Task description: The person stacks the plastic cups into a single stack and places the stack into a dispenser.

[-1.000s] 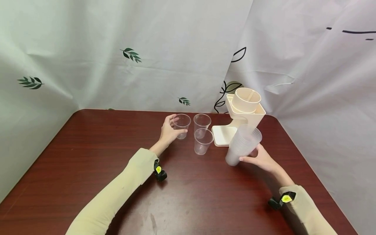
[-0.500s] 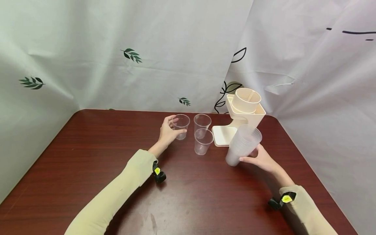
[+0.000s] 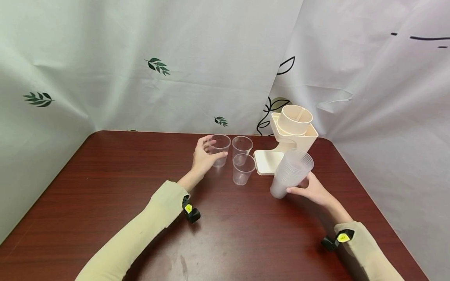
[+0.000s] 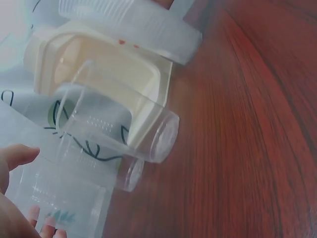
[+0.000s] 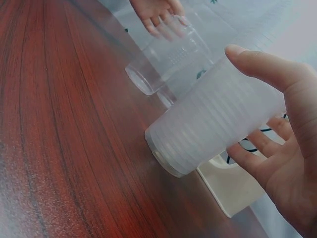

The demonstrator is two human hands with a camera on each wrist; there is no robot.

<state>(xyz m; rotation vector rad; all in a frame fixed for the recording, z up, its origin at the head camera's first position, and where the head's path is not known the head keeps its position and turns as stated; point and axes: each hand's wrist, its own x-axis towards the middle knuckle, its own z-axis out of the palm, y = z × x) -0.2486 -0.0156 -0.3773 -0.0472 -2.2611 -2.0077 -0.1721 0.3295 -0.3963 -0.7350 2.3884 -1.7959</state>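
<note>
Cup (image 3: 222, 145) in left hand (image 3: 204, 158), stacked cups (image 3: 290, 175) in right hand (image 3: 314, 190), far fingers (image 5: 250, 161) plain only in right-wrist view

Glossy red-brown wood-grain table (image 3: 239, 238); pale creased sheeting (image 3: 218, 35) behind, at sides (green leaf sprigs (image 3: 158, 66) printed).

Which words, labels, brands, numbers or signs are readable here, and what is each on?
Legible text: none.
Left yellow label, on the left wrist's black mount: marks too small to read.
Right yellow label, on the right wrist's black mount: likewise.
Front clear cup: small dotted marks, unreadable in the left wrist view.
Backdrop: leaf prints and dark strokes, no readable words.
</note>
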